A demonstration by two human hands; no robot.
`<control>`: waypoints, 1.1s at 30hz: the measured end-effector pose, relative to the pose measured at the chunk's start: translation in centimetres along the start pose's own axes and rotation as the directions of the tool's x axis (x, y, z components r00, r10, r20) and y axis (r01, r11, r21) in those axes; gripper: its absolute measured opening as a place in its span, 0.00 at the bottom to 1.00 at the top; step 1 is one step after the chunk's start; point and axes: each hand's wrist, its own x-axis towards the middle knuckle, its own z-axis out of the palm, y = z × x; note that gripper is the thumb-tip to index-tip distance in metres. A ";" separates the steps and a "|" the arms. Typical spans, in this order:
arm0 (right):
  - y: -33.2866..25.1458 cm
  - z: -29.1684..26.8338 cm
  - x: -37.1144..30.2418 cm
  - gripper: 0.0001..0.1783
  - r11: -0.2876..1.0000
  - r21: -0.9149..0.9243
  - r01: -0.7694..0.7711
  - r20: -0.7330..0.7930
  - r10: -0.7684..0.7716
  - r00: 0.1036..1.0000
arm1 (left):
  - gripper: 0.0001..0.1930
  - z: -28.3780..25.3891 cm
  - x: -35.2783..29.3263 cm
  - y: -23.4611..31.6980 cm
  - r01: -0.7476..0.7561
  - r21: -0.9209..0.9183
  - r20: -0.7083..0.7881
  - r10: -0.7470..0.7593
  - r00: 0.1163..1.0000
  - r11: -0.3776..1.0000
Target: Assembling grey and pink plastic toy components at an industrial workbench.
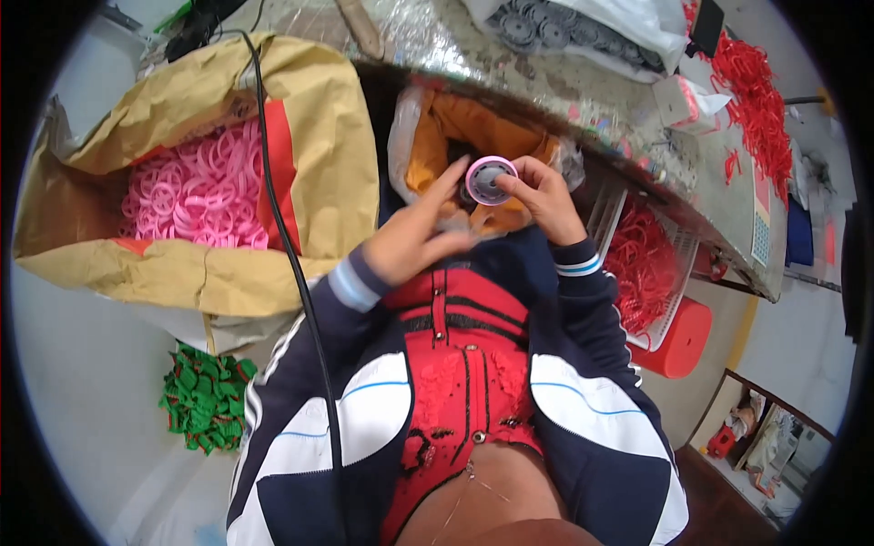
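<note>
A small round wheel [486, 173] with a pink rim and a grey, slotted centre is held up over my lap. My right hand [546, 202] pinches its right side, the thumb lying on the grey face. Close to the wheel's left side is my left hand [411, 238], slightly blurred, with fingers stretched and the thumb apart; whether a fingertip touches the rim I cannot tell. Behind and below both hands stands an orange-lined bag [426, 150]. Its dark contents are mostly hidden.
At left, a brown paper sack [332, 136] holds many pink rings [205, 187], with a black cable [278, 205] hanging across it. Green pieces [208, 400] lie on the floor. Grey wheels [555, 36] and red strips [751, 109] lie on the workbench [510, 77]. A white basket [669, 314] stands beside a red stool [685, 338].
</note>
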 end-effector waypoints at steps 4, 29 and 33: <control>-1.6 -2.2 0.9 0.21 0.599 -0.767 0.230 -0.060 -0.424 0.904 | 0.20 -7.9 -8.2 3.2 0.319 -0.083 0.246 -0.291 0.925 0.944; -3.6 -9.5 15.3 0.13 0.900 -0.182 0.396 -0.639 -0.415 0.648 | 0.16 -19.2 -12.9 -16.4 0.184 0.576 -0.236 -0.053 0.970 0.796; -3.9 -9.5 11.4 0.12 0.897 -0.070 0.436 -0.672 -0.366 0.644 | 0.15 -17.7 -12.4 -11.0 0.298 0.548 -0.509 0.028 0.860 0.782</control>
